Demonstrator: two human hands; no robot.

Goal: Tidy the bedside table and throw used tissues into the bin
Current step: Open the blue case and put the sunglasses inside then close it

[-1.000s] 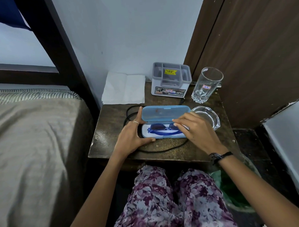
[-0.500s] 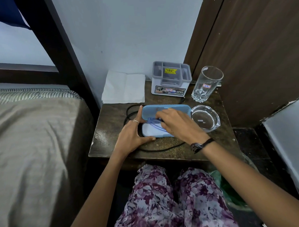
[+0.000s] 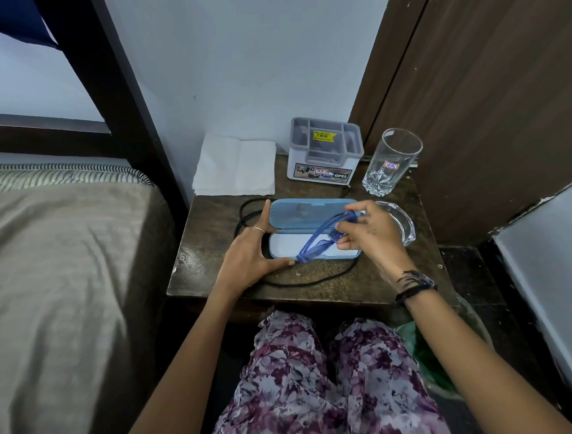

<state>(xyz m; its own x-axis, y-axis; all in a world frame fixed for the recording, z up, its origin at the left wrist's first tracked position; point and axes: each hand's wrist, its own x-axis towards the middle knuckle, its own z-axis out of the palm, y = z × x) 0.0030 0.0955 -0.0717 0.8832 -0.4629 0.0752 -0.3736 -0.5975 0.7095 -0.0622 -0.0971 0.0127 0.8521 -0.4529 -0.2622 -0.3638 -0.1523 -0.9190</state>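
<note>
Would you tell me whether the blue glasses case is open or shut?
Open: the glasses case has its lid raised, showing the white lining; the right hand holds the blue glasses over it.

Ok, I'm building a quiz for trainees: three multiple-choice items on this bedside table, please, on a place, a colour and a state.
1. The clear drinking glass stands: A) at the dark wooden table's back right B) on the bed C) on the floor
2. The plastic glasses are: A) red B) blue C) black
3. The light-blue glasses case is: A) shut B) open C) upside down
A, it stands behind the clear ashtray; B, the right hand pinches a blue frame; B, its lid stands raised.
</note>
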